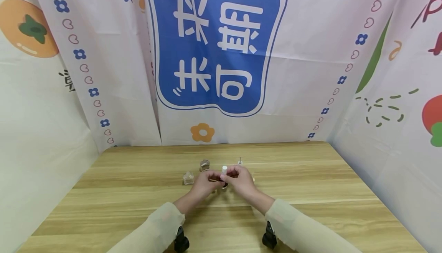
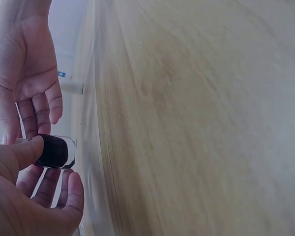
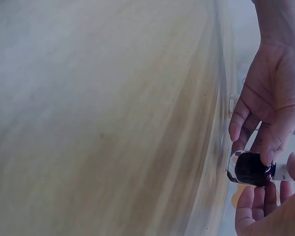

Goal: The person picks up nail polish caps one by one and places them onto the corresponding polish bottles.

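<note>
A small nail polish bottle (image 3: 250,168) of clear thick glass with dark polish inside is between both hands, above the table. Its white cylindrical cap (image 1: 224,170) points up in the head view. My left hand (image 1: 204,183) pinches the glass body, its thumb lying on the dark side. On the other side my right hand (image 1: 240,180) pinches the white cap between thumb and fingers. Left of the hands stand a clear glass bottle (image 1: 188,178) and a second small glass bottle (image 1: 205,164). Beyond the right hand is a white piece with a thin upright stem (image 1: 240,161).
The wood-grain table (image 1: 138,191) runs back to a hanging printed cloth (image 1: 297,103) with a blue panel. More cloth hangs at both sides. A small pale thing (image 1: 253,177) peeks out beside the right hand, mostly hidden by it.
</note>
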